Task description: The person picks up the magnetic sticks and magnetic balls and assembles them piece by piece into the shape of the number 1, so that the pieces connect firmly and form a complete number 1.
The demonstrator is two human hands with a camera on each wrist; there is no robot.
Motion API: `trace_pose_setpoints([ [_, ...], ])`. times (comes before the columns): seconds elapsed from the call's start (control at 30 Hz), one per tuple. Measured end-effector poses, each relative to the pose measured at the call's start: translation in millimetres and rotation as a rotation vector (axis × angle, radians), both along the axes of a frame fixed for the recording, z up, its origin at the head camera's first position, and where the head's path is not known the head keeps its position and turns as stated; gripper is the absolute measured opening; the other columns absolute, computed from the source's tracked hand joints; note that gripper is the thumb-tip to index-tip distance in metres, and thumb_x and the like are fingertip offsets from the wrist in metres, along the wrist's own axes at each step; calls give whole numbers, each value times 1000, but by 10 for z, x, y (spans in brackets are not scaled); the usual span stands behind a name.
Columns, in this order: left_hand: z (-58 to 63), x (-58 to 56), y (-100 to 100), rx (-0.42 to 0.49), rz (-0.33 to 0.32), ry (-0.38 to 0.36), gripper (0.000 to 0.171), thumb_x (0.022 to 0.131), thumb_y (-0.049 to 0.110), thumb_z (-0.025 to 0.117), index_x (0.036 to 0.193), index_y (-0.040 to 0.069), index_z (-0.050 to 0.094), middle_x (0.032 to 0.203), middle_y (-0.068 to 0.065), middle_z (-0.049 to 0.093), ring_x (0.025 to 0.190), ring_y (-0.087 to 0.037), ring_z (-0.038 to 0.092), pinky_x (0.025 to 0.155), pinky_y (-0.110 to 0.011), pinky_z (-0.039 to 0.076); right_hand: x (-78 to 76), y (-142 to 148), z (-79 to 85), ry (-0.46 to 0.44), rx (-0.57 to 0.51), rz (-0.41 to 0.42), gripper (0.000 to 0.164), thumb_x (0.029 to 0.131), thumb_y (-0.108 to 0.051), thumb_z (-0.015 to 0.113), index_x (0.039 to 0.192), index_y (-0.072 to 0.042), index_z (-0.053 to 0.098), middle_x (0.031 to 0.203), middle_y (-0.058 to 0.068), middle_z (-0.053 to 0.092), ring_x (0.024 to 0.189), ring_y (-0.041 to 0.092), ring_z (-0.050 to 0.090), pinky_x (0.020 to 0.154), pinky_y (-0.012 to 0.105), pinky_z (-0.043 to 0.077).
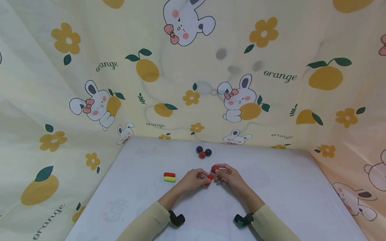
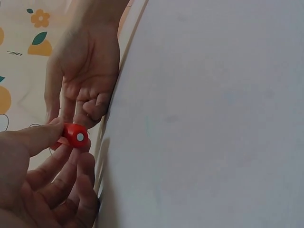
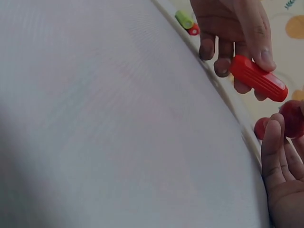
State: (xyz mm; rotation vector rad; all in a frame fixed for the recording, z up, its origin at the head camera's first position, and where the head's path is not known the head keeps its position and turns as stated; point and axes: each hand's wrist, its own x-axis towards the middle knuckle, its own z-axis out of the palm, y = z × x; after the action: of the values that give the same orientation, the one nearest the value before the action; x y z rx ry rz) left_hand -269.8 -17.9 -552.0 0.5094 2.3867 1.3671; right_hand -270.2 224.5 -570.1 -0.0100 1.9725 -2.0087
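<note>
My left hand [image 1: 193, 179] pinches a red ridged toy stick [image 3: 259, 78] between thumb and fingers. A pale round spot shows on the stick's end in the left wrist view. Close to it on the right, my right hand [image 1: 230, 177] holds a red ball [image 1: 214, 169] by its fingertips. The stick points toward the ball, with the stick's tip near it in the right wrist view. On the white table left of the hands lie another red stick [image 1: 169, 174] and a yellow-green stick [image 1: 170, 179], side by side.
Farther back on the table [image 1: 144, 157] sit two dark blue balls [image 1: 199, 149] and a red ball [image 1: 202, 154], grouped together. A patterned cloth [image 1: 181, 67] with rabbits and oranges hangs behind the table and along its sides.
</note>
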Motion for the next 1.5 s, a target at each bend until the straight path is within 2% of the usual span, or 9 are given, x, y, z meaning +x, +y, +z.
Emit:
trace_pose_setpoints([
  [0.3, -11, 22, 51, 26, 29, -17, 23, 100, 28, 78, 118, 14, 75, 101, 1, 78, 92, -14, 71, 84, -35, 60, -3, 4, -11, 11, -3, 24, 47, 107, -23, 70, 148, -4, 56, 113, 11, 78, 91, 21, 72, 84, 28, 60],
  [0.5, -37, -2, 64, 21, 34, -31, 24, 101, 29, 77, 119, 14, 75, 103, 1, 79, 94, -14, 72, 90, -37, 60, 0, 10, -14, 46, 13, 68, 49, 108, -22, 68, 150, -2, 53, 117, 11, 78, 93, 20, 72, 85, 28, 60],
  [0.63, -60, -8, 74, 15, 36, -33, 25, 102, 30, 77, 120, 13, 74, 103, 1, 79, 95, -14, 72, 91, -39, 60, 13, 2, -9, 53, 28, 69, 48, 108, -23, 68, 150, -4, 54, 118, 11, 77, 93, 21, 71, 86, 27, 59],
  [0.93, -52, 18, 138, 9, 111, -44, 31, 101, 38, 77, 119, 14, 73, 102, 1, 79, 96, -16, 71, 93, -42, 59, 7, 2, 28, 47, 88, 41, 50, 108, -28, 68, 152, -9, 56, 116, 9, 76, 87, 20, 67, 79, 26, 58],
  [1.27, -99, 3, 203, 33, 154, -30, 32, 101, 42, 76, 117, 14, 72, 94, 4, 75, 85, -14, 65, 77, -31, 54, -50, 31, 86, 137, 173, 118, 51, 109, -34, 65, 153, -10, 55, 104, 9, 76, 78, 21, 65, 70, 26, 58],
  [1.5, -117, 8, 246, 62, 171, -19, 33, 102, 42, 75, 117, 13, 71, 87, 4, 73, 78, -13, 63, 70, -29, 50, -121, 41, 43, 147, 209, 102, 53, 106, -36, 70, 151, -12, 57, 93, 10, 74, 77, 21, 64, 70, 26, 55],
])
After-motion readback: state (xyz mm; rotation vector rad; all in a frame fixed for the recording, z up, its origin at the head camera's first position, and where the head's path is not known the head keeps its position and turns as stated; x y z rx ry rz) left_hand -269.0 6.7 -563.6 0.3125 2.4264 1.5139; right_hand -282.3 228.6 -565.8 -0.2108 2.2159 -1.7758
